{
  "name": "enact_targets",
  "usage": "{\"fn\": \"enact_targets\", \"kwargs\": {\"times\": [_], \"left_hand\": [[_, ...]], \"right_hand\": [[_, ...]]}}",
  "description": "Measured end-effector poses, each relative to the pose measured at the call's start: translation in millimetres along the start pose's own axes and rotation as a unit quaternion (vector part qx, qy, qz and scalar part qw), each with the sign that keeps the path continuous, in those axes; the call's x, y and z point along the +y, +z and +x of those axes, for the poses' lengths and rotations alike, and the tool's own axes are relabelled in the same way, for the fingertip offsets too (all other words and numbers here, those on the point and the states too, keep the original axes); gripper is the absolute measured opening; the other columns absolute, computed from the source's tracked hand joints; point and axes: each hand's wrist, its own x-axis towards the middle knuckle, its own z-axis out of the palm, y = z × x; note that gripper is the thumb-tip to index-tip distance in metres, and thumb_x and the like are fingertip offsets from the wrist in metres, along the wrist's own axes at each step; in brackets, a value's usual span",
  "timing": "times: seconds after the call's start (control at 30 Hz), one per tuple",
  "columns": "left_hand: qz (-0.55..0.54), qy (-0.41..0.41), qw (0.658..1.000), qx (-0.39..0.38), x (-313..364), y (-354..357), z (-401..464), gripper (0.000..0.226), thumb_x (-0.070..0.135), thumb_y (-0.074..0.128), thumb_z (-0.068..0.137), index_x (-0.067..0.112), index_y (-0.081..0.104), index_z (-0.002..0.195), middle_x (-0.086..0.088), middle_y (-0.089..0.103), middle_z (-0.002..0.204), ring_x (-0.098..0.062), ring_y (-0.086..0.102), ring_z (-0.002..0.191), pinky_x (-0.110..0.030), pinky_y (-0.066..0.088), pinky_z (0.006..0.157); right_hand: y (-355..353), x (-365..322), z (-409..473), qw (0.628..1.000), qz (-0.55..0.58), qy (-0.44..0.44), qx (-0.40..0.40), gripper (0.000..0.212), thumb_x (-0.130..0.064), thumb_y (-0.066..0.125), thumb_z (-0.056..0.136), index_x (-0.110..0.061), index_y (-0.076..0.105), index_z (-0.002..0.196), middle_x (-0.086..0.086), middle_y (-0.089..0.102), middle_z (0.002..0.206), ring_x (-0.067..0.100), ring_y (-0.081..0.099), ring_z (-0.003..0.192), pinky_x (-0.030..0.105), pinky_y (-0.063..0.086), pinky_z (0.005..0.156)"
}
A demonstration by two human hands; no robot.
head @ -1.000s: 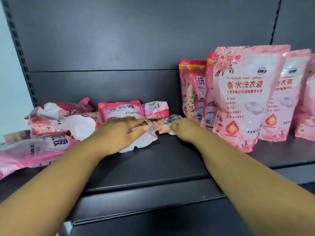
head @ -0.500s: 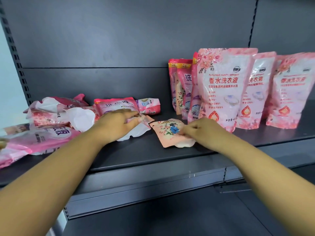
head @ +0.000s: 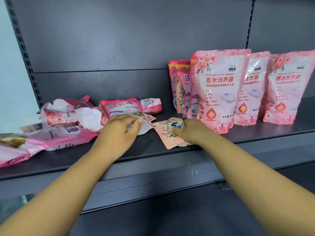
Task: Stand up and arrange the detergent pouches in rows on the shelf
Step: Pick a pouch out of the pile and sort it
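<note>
- Head cam: L hand (head: pixel 119 132) fingers curled, pinching flat pink pouch (head: pixel 122 108) on shelf (head: pixel 153 150).
- R hand (head: pixel 190 132) grips small peach pouch (head: pixel 168 133) lying flat, just left of upright pouch row (head: pixel 219 89).

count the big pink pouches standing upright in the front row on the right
3. One stands nearest the right hand, one to its right, one at the frame's right edge. More may be hidden beyond that edge.
</note>
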Motion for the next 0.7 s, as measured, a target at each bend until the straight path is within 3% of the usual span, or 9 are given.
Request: {"fn": "enact_targets", "kwargs": {"times": [0.1, 0.17, 0.23, 0.3, 0.4, 0.5, 0.53, 0.57, 0.7], "left_hand": [[-0.046, -0.023, 0.999, 0.011, 11, -1, -7, 0.038, 0.029, 0.049, 0.093, -0.002, 0.069, 0.087, -0.01, 0.068, 0.097, -0.019, 0.055, 0.094, -0.008, 0.032, 0.071], [-0.067, -0.05, 0.997, 0.009, 16, -1, -10, 0.034, 0.024, 0.047, 0.095, -0.002, 0.069, 0.088, -0.009, 0.067, 0.096, -0.021, 0.056, 0.096, -0.015, 0.035, 0.077], [-0.114, -0.122, 0.985, -0.053, 22, 1, -10, 0.04, 0.033, 0.043, 0.096, 0.003, 0.067, 0.082, -0.002, 0.065, 0.088, -0.022, 0.059, 0.097, -0.024, 0.039, 0.085], [-0.213, -0.204, 0.949, -0.108, 30, 6, -9, 0.038, 0.042, 0.041, 0.094, 0.016, 0.065, 0.082, 0.006, 0.065, 0.085, -0.015, 0.061, 0.091, -0.029, 0.043, 0.095], [-0.336, -0.285, 0.889, -0.122, 41, 11, -2, 0.042, 0.047, 0.037, 0.093, 0.014, 0.061, 0.096, -0.006, 0.066, 0.095, -0.016, 0.06, 0.089, -0.032, 0.047, 0.089], [-0.539, -0.307, 0.779, -0.089, 53, 2, 6, 0.034, 0.037, 0.037, 0.097, 0.013, 0.059, 0.105, -0.008, 0.07, 0.095, -0.02, 0.067, 0.086, -0.032, 0.054, 0.078], [-0.577, -0.297, 0.759, -0.062, 53, -2, 9, 0.031, 0.032, 0.037, 0.098, 0.013, 0.06, 0.107, -0.007, 0.072, 0.095, -0.02, 0.069, 0.085, -0.034, 0.056, 0.075], [-0.594, -0.281, 0.753, -0.037, 52, -7, 11, 0.03, 0.029, 0.037, 0.099, 0.013, 0.061, 0.109, -0.008, 0.072, 0.096, -0.02, 0.071, 0.084, -0.036, 0.058, 0.074], [-0.571, -0.211, 0.792, 0.04, 41, -23, 14, 0.028, 0.029, 0.04, 0.098, 0.014, 0.062, 0.107, -0.007, 0.072, 0.1, -0.022, 0.069, 0.092, -0.04, 0.054, 0.083]], "right_hand": [[1, 9, -4, 0.993, 0.091, -0.012, 0.08, 0.054, -0.036, 0.056, 0.09, -0.011, 0.042, 0.136, 0.007, 0.044, 0.142, 0.025, 0.044, 0.127, 0.029, 0.036, 0.099], [5, 13, -8, 0.977, 0.167, -0.03, 0.127, 0.049, -0.028, 0.061, 0.088, -0.014, 0.048, 0.133, 0.005, 0.05, 0.137, 0.021, 0.047, 0.124, 0.025, 0.036, 0.096], [11, 17, -13, 0.945, 0.273, -0.041, 0.176, 0.045, -0.02, 0.066, 0.085, -0.014, 0.054, 0.128, 0.004, 0.055, 0.131, 0.016, 0.05, 0.12, 0.022, 0.037, 0.093], [16, 17, -20, 0.89, 0.4, -0.051, 0.212, 0.041, -0.011, 0.066, 0.084, -0.014, 0.057, 0.123, 0.005, 0.06, 0.124, 0.014, 0.056, 0.113, 0.025, 0.045, 0.094], [13, 7, -35, 0.794, 0.552, -0.117, 0.227, 0.033, -0.003, 0.063, 0.084, -0.019, 0.058, 0.112, 0.001, 0.065, 0.108, 0.007, 0.063, 0.092, 0.018, 0.055, 0.073], [8, -12, -48, 0.786, 0.541, -0.209, 0.214, 0.037, -0.002, 0.064, 0.083, -0.022, 0.054, 0.113, 0.003, 0.066, 0.108, 0.012, 0.063, 0.1, 0.026, 0.055, 0.082], [8, -18, -50, 0.787, 0.535, -0.23, 0.201, 0.04, -0.001, 0.064, 0.082, -0.023, 0.052, 0.114, 0.002, 0.065, 0.107, 0.012, 0.063, 0.101, 0.028, 0.055, 0.085], [7, -24, -52, 0.785, 0.539, -0.243, 0.184, 0.043, -0.001, 0.064, 0.082, -0.024, 0.05, 0.115, 0.001, 0.064, 0.107, 0.011, 0.063, 0.101, 0.028, 0.054, 0.087], [2, -42, -47, 0.746, 0.632, -0.195, 0.077, 0.033, -0.016, 0.058, 0.087, -0.017, 0.055, 0.12, -0.004, 0.065, 0.107, 0.007, 0.063, 0.097, 0.028, 0.052, 0.089]]}}
